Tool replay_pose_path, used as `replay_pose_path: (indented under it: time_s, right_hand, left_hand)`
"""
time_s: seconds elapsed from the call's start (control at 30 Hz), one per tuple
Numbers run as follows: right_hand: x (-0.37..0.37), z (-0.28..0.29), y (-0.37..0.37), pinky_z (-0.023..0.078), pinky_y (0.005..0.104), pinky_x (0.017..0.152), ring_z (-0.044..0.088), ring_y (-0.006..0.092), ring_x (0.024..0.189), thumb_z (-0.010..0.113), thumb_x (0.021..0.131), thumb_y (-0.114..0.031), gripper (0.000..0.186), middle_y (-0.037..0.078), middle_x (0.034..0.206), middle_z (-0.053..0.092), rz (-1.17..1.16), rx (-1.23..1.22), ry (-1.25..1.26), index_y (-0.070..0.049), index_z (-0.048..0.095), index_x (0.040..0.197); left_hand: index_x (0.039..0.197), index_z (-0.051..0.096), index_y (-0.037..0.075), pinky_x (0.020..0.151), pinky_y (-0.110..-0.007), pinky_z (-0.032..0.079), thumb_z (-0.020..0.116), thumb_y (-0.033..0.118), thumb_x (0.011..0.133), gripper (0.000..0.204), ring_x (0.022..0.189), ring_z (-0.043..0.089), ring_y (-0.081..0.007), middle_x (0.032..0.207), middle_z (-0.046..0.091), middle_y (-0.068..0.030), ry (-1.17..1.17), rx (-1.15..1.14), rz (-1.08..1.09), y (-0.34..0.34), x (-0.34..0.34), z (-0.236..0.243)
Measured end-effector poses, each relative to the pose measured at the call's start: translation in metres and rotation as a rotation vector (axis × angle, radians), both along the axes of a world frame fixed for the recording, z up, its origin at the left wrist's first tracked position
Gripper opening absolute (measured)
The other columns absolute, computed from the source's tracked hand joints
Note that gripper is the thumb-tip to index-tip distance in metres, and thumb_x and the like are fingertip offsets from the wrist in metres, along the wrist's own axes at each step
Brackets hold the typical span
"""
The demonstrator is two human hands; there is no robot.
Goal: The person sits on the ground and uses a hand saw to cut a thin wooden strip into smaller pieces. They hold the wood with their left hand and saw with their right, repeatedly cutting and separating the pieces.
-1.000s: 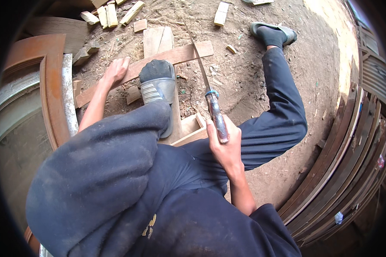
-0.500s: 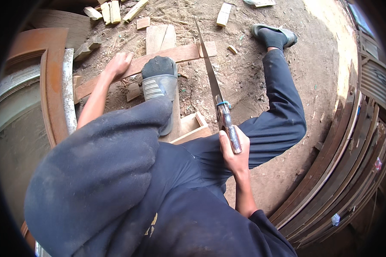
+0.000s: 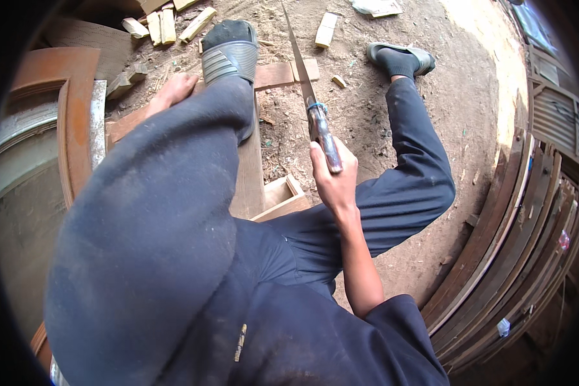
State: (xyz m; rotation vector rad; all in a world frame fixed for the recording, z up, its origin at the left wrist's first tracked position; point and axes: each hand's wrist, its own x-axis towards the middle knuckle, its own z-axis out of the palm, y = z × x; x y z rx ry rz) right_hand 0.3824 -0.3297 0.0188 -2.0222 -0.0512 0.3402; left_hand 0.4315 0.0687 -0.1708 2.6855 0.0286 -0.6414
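Handsaw (image 3: 300, 64) now raised steeper, right hand (image 3: 333, 180) clenched on its handle, left hand (image 3: 174, 90) pressing the plank (image 3: 273, 75) flat; teeth may slip toward the sandalled foot (image 3: 228, 51) beside the plank.

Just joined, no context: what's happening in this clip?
A person is sawing wood on bare ground. The right hand holds a handsaw by its handle, blade pointing away across a long wooden plank. The left hand presses on the plank further left, and the left foot in a grey sandal stands on the wood to pin it. The other foot rests on the dirt to the right. Offcuts lie beyond, and curved wooden frames are stacked at the right.
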Motion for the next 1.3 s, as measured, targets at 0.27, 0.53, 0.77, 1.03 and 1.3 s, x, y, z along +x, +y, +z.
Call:
replay_pose_path:
  time_s: [0.27, 0.53, 0.77, 1.03, 1.3]
  right_hand:
    - [0.033, -0.028, 0.021, 0.039, 0.0322, 0.048, 0.047, 0.0139, 0.048, 0.061, 0.086, -0.012, 0.019, 0.007, 0.057, 0.052, 0.046, -0.003, -0.057, -0.001, 0.055, 0.072]
    - [0.001, -0.014, -0.004, 0.040, 0.0344, 0.047, 0.050, 0.0151, 0.047, 0.064, 0.086, -0.009, 0.016, 0.011, 0.056, 0.050, 0.093, -0.083, 0.007, -0.001, 0.054, 0.075]
    - [-0.003, 0.008, 0.001, 0.041, 0.0309, 0.047, 0.053, 0.0152, 0.046, 0.061, 0.086, -0.006, 0.012, 0.009, 0.055, 0.053, 0.066, -0.050, 0.057, 0.000, 0.056, 0.077]
    - [-0.055, 0.045, -0.047, 0.040, 0.0283, 0.048, 0.048, 0.0108, 0.048, 0.062, 0.085, -0.004, 0.010, 0.008, 0.056, 0.049, 0.021, -0.059, 0.225, 0.002, 0.057, 0.079]
    - [-0.023, 0.013, -0.002, 0.037, 0.0286, 0.045, 0.046, 0.0101, 0.047, 0.062, 0.087, -0.007, 0.015, 0.007, 0.055, 0.049, 0.000, -0.112, 0.067, 0.000, 0.054, 0.077]
  left_hand:
    - [0.083, 0.063, -0.008, 0.078, -0.051, 0.046, 0.043, 0.032, 0.091, 0.045, 0.088, 0.061, -0.0455, 0.088, 0.062, -0.0329, 0.017, -0.147, 0.159, 0.003, -0.002, 0.014]
    - [0.076, 0.063, -0.009, 0.074, -0.049, 0.048, 0.043, 0.033, 0.091, 0.049, 0.078, 0.064, -0.0431, 0.080, 0.062, -0.0330, 0.004, -0.089, 0.286, 0.018, -0.009, -0.024]
    - [0.073, 0.062, -0.009, 0.074, -0.050, 0.048, 0.044, 0.033, 0.091, 0.050, 0.077, 0.064, -0.0432, 0.078, 0.062, -0.0332, -0.044, -0.164, 0.230, 0.001, -0.006, 0.015]
    - [0.070, 0.062, -0.009, 0.073, -0.050, 0.049, 0.045, 0.034, 0.091, 0.051, 0.075, 0.064, -0.0432, 0.076, 0.061, -0.0330, -0.056, -0.172, 0.208, -0.001, -0.004, 0.020]
    - [0.069, 0.064, -0.007, 0.074, -0.048, 0.050, 0.044, 0.038, 0.092, 0.054, 0.073, 0.065, -0.0400, 0.077, 0.064, -0.0303, -0.100, -0.117, 0.183, -0.003, 0.008, 0.015]
